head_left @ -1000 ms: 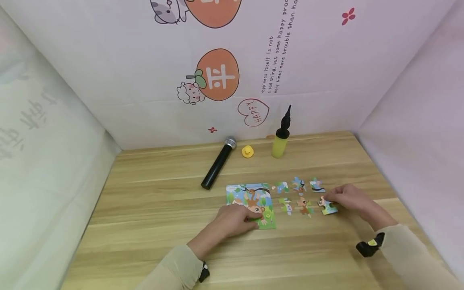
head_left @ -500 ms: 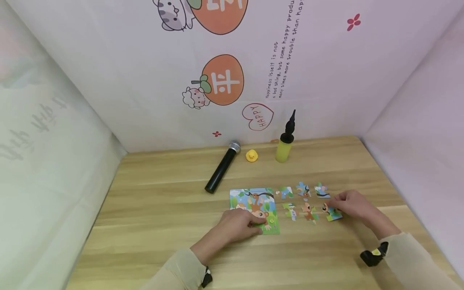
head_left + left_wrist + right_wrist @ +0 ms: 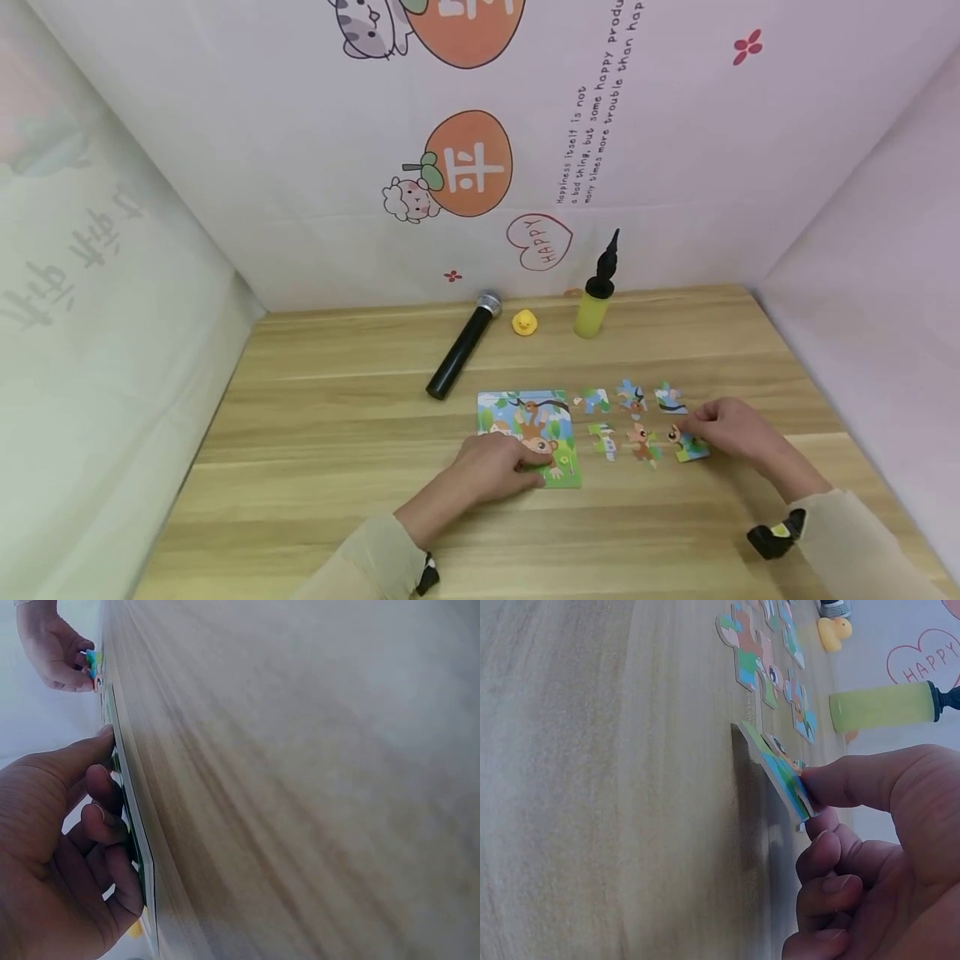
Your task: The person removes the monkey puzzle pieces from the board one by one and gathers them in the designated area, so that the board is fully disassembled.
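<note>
Left hand (image 3: pixel 491 467) hides near-left corner of board (image 3: pixel 561 433). Right hand (image 3: pixel 729 428) partly covers piece (image 3: pixel 688 449). Head view cuts off near edge of worktop (image 3: pixel 322 442).

from your head, the widest view looks forward and down over the pale wooden tabletop (image 3: pixel 337 433) to the white printed backdrop (image 3: pixel 315 167), well back from your bare left hand (image 3: pixel 487 468) and bare right hand (image 3: pixel 731 427). your left-wrist camera sits close, rolled so the tabletop runs upright, facing past the left hand toward the right one; your right-wrist camera, also near and rolled, shares the yellow toy duck (image 3: pixel 834 634) and the yellow-green cylinder with a black top (image 3: pixel 885 706) with the head view.
</note>
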The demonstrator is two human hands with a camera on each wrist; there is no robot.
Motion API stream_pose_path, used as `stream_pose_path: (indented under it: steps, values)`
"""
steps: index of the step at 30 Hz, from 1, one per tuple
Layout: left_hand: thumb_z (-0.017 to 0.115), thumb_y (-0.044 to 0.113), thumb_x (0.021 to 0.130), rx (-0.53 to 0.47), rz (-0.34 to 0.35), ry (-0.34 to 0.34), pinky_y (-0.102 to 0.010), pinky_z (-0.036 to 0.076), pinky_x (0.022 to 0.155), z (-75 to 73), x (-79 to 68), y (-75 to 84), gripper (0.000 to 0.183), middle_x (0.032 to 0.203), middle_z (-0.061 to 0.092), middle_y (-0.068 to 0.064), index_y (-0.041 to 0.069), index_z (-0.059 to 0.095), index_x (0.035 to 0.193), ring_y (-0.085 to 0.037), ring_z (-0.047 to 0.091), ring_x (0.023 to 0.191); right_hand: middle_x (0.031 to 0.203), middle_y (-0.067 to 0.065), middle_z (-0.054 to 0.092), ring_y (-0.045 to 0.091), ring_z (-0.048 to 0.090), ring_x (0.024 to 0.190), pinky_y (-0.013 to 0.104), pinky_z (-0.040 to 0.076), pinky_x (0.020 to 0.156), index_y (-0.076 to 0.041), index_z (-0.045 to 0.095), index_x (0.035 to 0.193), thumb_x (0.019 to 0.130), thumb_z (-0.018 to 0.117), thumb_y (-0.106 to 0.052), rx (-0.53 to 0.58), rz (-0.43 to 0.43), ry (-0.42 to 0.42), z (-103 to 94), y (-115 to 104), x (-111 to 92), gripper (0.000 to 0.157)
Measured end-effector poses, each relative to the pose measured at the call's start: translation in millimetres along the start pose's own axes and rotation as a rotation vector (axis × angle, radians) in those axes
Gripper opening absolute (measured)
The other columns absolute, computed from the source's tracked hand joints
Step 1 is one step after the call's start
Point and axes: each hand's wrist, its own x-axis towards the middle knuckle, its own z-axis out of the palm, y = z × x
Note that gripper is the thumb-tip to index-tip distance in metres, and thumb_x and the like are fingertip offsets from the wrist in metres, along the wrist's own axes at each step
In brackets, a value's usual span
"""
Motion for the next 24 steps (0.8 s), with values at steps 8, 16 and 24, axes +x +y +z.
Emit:
stream_pose_path:
  steps: [8, 16, 24]
  values:
    - [0.072, 0.050, 0.092, 0.022, 0.000, -0.012, -0.028, 0.036, 0.050, 2.3, 2.3, 2.9, 0.035, 0.081, 0.071, 0.019, 0.047, 0.069, 0.127, -0.001, 0.048, 0.063, 0.099, 0.009, 0.067, 0.027, 0.058, 0.089, 0.044, 0.048, 0.073, -0.003, 0.074, 0.099, 0.098, 0.065, -0.044, -0.060, -0.027, 0.025, -2.5, 3, -3, 0.042]
    - [0.070, 0.049, 0.094, 0.027, -0.005, -0.013, -0.029, 0.035, 0.049, 2.5, -1.3, 3.1, 0.035, 0.081, 0.070, 0.018, 0.046, 0.069, 0.129, -0.003, 0.048, 0.062, 0.099, 0.009, 0.067, 0.028, 0.060, 0.091, 0.048, 0.049, 0.074, -0.003, 0.074, 0.101, 0.098, 0.065, -0.045, -0.077, -0.043, 0.037, -1.4, -1, -1, 0.043]
    - [0.066, 0.047, 0.098, 0.145, 0.069, 0.032, -0.028, 0.036, 0.048, 2.4, -5.5, 6.3, 0.034, 0.109, 0.074, 0.014, 0.043, 0.068, 0.131, -0.003, 0.059, 0.070, 0.078, 0.001, 0.059, 0.020, 0.050, 0.072, 0.036, 0.040, 0.063, -0.009, 0.068, 0.087, 0.098, 0.067, -0.044, -0.045, -0.091, 0.059, 7.5, -12, 0, 0.037]
